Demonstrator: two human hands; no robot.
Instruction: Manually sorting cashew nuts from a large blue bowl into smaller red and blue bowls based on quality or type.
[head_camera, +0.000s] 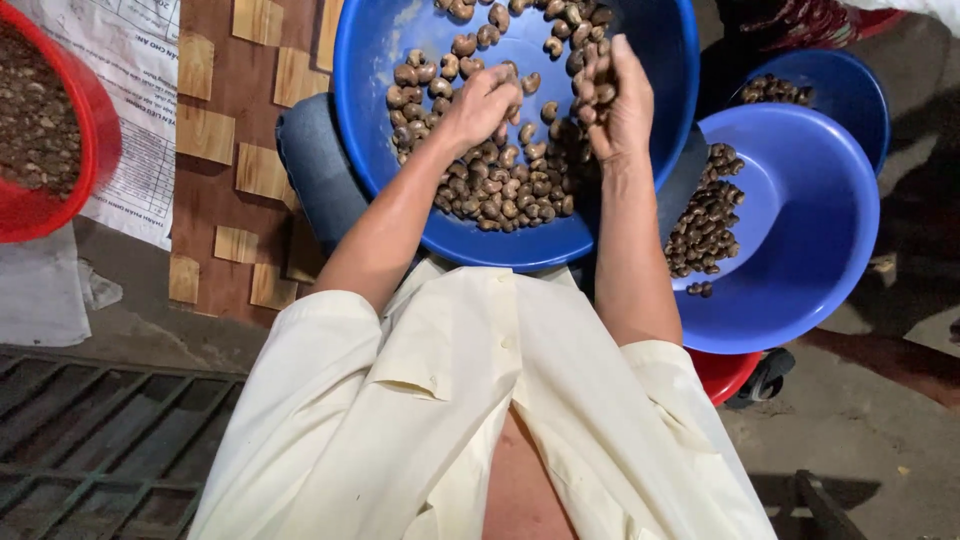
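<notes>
The top rim of the big blue basin (365, 60) is cut off by the frame, so how far its load of nuts (500, 180) runs upward cannot be seen. The basin rests on the person's lap, over a knee in blue cloth (315, 165) that shows only at the left edge. The left hand (485, 100) lies knuckles-up on the pile, fingers curled down into the nuts; its fingertips are buried, and whether they pinch one nut or several cannot be made out. The right hand (615, 100) stands edge-on, palm cupped toward the left, with a stack of nuts resting against the fingers; the fingers are loosely bent around them rather than clamped tight.

The nuts are brown, kidney-shaped, mottled light and dark, and heaped toward the near side of the basin, leaving bare blue wall at the upper left.

To the right, a second blue basin (820, 240) holds a smaller drift of the same nuts, and a third (850, 85) behind it is half hidden. A red tub (95, 140) of darker bits is cropped at the left edge, sitting on printed paper (140, 130)
</notes>
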